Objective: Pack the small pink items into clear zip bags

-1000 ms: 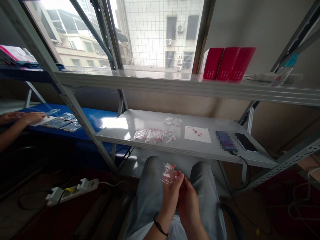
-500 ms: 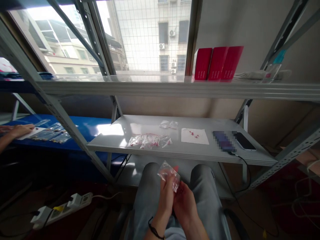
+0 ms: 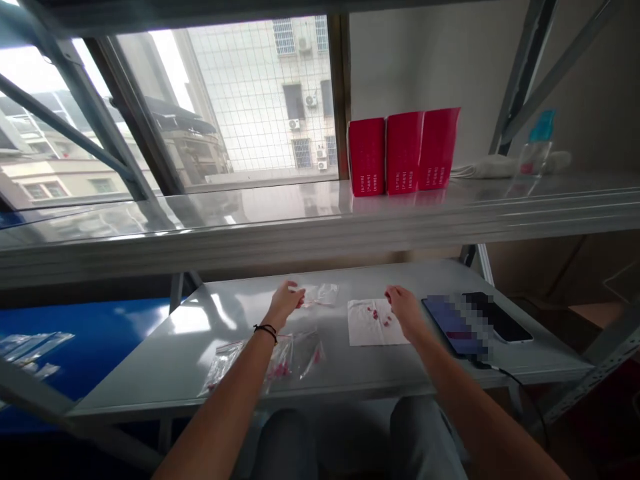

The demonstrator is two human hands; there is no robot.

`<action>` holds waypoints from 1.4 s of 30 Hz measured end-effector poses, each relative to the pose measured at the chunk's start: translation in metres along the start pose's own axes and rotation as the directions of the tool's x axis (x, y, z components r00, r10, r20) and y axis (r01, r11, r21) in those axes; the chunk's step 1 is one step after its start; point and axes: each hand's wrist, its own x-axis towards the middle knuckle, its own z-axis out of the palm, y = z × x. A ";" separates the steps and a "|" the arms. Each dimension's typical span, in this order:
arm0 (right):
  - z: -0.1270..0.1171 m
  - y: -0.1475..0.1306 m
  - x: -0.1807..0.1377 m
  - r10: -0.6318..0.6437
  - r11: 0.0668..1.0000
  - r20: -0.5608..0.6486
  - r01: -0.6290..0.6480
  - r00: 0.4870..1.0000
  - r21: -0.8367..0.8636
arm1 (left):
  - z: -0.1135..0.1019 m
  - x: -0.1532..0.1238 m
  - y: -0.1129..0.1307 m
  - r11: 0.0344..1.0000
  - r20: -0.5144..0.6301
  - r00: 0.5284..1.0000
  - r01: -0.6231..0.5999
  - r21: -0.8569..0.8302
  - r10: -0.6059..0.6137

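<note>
Pinched between my left hand's (image 3: 286,301) fingertips is the edge of a small clear bag (image 3: 320,294), which lies flat on the grey shelf (image 3: 150,353) just beside that hand. My right hand (image 3: 404,311) hangs loosely curled over the right edge of the white paper sheet (image 3: 373,323) and I see nothing held in it. Small pink pieces (image 3: 379,313) lie on the sheet near its fingers. More clear bags (image 3: 270,357) lie nearer to me, partly under my left forearm. Two phones (image 3: 475,323) rest to the right.
</note>
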 end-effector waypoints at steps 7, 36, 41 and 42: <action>0.022 0.019 0.015 -0.174 0.726 0.293 0.324 0.940 -0.607 | -0.031 -0.034 -0.017 0.890 -0.072 0.973 -0.167 0.424 0.217; -0.023 -0.003 -0.251 -0.049 0.974 0.534 -0.079 0.844 0.213 | -0.013 -0.305 -0.050 0.702 0.087 0.993 0.116 -0.702 -0.077; -0.018 -0.006 -0.282 -0.032 0.969 0.487 -0.091 0.873 0.228 | -0.019 -0.336 -0.064 0.606 0.117 0.974 0.214 -0.766 -0.196; -0.017 -0.003 -0.285 0.000 0.966 0.471 -0.122 0.882 0.228 | -0.018 -0.337 -0.070 0.621 0.115 0.970 0.225 -0.751 -0.212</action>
